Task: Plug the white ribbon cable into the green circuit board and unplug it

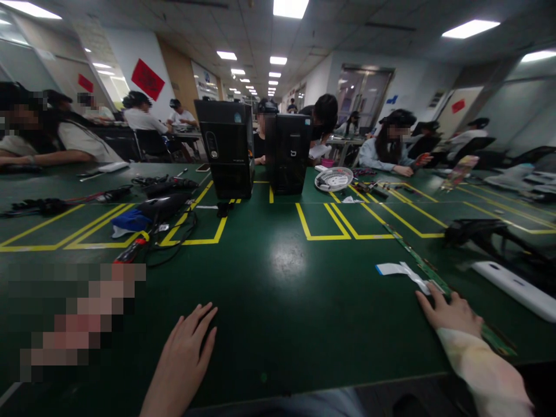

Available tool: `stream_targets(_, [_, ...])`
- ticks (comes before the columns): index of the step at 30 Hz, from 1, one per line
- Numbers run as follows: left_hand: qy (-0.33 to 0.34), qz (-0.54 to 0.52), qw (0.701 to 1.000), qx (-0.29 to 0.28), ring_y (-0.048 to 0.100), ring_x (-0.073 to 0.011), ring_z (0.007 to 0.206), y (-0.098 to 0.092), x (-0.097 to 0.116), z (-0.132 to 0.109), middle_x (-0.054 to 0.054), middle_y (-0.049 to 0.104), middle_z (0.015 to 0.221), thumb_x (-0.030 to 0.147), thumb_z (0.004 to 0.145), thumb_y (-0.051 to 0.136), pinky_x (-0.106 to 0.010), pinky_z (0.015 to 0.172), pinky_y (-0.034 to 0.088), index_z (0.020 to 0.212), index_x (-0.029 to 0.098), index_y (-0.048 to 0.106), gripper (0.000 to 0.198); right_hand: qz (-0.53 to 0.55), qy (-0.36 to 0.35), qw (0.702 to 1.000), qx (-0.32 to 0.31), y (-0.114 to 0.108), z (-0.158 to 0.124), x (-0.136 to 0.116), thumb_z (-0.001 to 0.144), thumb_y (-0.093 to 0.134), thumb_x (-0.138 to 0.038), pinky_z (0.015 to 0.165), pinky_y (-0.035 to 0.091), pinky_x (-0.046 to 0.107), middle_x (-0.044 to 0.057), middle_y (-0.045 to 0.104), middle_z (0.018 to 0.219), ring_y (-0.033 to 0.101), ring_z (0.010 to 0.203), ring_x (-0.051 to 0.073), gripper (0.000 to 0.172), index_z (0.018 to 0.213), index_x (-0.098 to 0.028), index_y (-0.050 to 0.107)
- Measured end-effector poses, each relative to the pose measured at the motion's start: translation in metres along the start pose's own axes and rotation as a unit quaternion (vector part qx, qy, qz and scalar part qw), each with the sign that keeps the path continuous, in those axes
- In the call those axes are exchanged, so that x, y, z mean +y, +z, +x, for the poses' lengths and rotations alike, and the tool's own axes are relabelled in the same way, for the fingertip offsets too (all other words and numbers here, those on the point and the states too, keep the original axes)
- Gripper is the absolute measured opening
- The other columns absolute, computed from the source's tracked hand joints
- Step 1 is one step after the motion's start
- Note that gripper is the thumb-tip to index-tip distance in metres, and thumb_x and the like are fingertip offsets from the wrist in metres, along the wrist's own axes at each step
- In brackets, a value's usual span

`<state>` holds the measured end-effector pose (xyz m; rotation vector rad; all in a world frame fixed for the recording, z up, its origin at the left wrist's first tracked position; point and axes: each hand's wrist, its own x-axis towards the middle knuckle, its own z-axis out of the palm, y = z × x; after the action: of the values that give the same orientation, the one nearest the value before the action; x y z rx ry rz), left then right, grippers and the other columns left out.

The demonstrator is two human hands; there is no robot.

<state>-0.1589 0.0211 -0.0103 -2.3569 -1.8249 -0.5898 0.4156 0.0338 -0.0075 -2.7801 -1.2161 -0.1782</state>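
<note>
My left hand (186, 347) lies flat on the dark green table (286, 289) near its front edge, fingers stretched out and apart, holding nothing. My right hand (449, 313) rests further right, its fingers extended onto a long narrow green circuit strip (417, 260) that runs diagonally across the table. A white ribbon cable (399, 270) lies attached to that strip just beyond my fingertips. Part of the strip is hidden under my right sleeve.
Two black computer towers (230, 147) (287, 152) stand upright at mid table. A tangle of black cables and a blue cloth (130, 220) lie left, a white basket (333, 178) behind, a white panel (515, 286) right. Several people sit at the tables around. Yellow tape lines mark the surface.
</note>
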Motion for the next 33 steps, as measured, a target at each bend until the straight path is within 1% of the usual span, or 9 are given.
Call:
stream_targets(5, [0.001, -0.009, 1.0, 0.008, 0.046, -0.0272, 0.127, 0.003, -0.003, 0.001, -0.009, 0.054, 0.135, 0.04, 0.09, 0.039, -0.05, 0.107, 0.034, 0.129, 0.02, 0.052, 0.046, 0.023, 0.04, 0.999, -0.008, 0.0, 0.024, -0.001, 0.087, 0.019, -0.062, 0.098, 0.026, 0.062, 0.02, 0.035, 0.138, 0.03, 0.129, 0.04, 0.069, 0.137, -0.023, 0.045])
stream_targets(8, [-0.006, -0.008, 1.0, 0.007, 0.045, -0.0266, 0.128, 0.001, 0.0, 0.001, -0.009, 0.054, 0.135, 0.04, 0.091, 0.037, -0.05, 0.108, 0.033, 0.129, 0.019, 0.052, 0.046, 0.031, 0.042, 0.999, -0.004, 0.004, 0.033, 0.001, 0.086, 0.02, -0.065, 0.096, 0.026, 0.064, 0.019, 0.037, 0.138, 0.03, 0.129, 0.041, 0.069, 0.135, -0.025, 0.047])
stream_targets(12, [-0.008, -0.002, 1.0, -0.009, 0.044, -0.0257, 0.129, -0.001, 0.002, 0.001, -0.009, 0.053, 0.136, 0.04, 0.092, 0.035, -0.05, 0.108, 0.032, 0.13, 0.019, 0.051, 0.047, 0.035, 0.037, 0.999, 0.0, 0.007, 0.041, 0.004, 0.085, 0.021, -0.066, 0.095, 0.026, 0.065, 0.02, 0.038, 0.137, 0.031, 0.129, 0.041, 0.07, 0.134, -0.025, 0.048])
stream_targets(15, [-0.011, 0.002, 1.0, -0.018, 0.042, -0.0257, 0.131, 0.001, -0.001, 0.0, -0.009, 0.051, 0.138, 0.041, 0.092, 0.035, -0.049, 0.109, 0.031, 0.132, 0.02, 0.049, 0.048, 0.03, 0.036, 0.999, -0.006, 0.006, 0.043, 0.004, 0.085, 0.019, -0.065, 0.096, 0.027, 0.064, 0.02, 0.037, 0.137, 0.031, 0.129, 0.04, 0.07, 0.135, -0.025, 0.047])
stream_targets(21, [-0.006, -0.004, 1.0, -0.017, 0.043, -0.0268, 0.13, 0.005, -0.006, 0.001, -0.01, 0.053, 0.136, 0.043, 0.091, 0.034, -0.05, 0.108, 0.031, 0.13, 0.019, 0.051, 0.049, 0.037, 0.028, 0.999, 0.0, 0.005, 0.045, 0.005, 0.082, 0.024, -0.066, 0.093, 0.029, 0.064, 0.019, 0.041, 0.135, 0.034, 0.127, 0.041, 0.069, 0.129, -0.024, 0.052])
stream_targets(28, [-0.008, -0.021, 1.0, -0.007, 0.045, -0.0271, 0.128, 0.004, -0.004, 0.003, -0.009, 0.055, 0.134, 0.041, 0.09, 0.037, -0.05, 0.107, 0.033, 0.128, 0.02, 0.053, 0.046, 0.049, 0.02, 0.998, 0.022, 0.009, 0.046, 0.007, 0.082, 0.024, -0.066, 0.09, 0.03, 0.066, 0.02, 0.044, 0.13, 0.036, 0.124, 0.042, 0.067, 0.122, -0.021, 0.056])
stream_targets(31, [-0.008, -0.022, 1.0, 0.0, 0.046, -0.0273, 0.128, 0.001, -0.001, 0.003, -0.009, 0.055, 0.134, 0.041, 0.09, 0.037, -0.05, 0.107, 0.034, 0.128, 0.019, 0.054, 0.046, 0.055, 0.013, 0.998, 0.023, 0.009, 0.044, 0.009, 0.083, 0.025, -0.064, 0.091, 0.029, 0.066, 0.022, 0.043, 0.13, 0.035, 0.125, 0.042, 0.067, 0.119, -0.017, 0.057])
stream_targets(33, [-0.009, -0.019, 1.0, 0.004, 0.046, -0.0269, 0.127, 0.0, 0.001, 0.002, -0.01, 0.055, 0.133, 0.04, 0.091, 0.037, -0.05, 0.107, 0.034, 0.128, 0.019, 0.053, 0.046, 0.059, 0.005, 0.998, 0.02, 0.008, 0.042, 0.011, 0.084, 0.027, -0.061, 0.094, 0.027, 0.066, 0.022, 0.041, 0.132, 0.032, 0.127, 0.042, 0.066, 0.121, -0.015, 0.056])
